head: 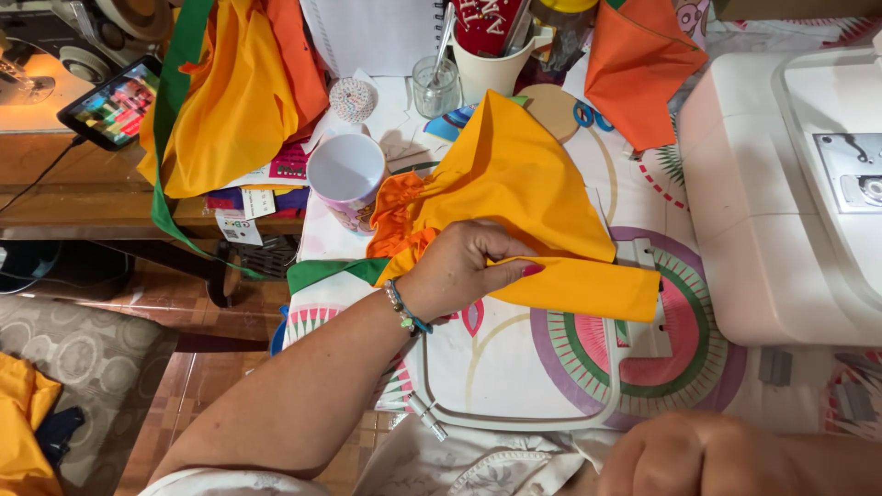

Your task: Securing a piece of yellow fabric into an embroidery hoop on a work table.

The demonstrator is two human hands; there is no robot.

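While under left fingers, yellow cloth.

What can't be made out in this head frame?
- Right hand: a closed fist cut by the bottom edge; what it grips, if anything, is hidden.
- Left hand: its fingertips are tucked into the yellow fabric, so the pinch can't be judged.
- Embroidery hoop: its upper part lies under the fabric.
- Sewing machine: cut off by the right edge.
- Phone screen: too small to read.
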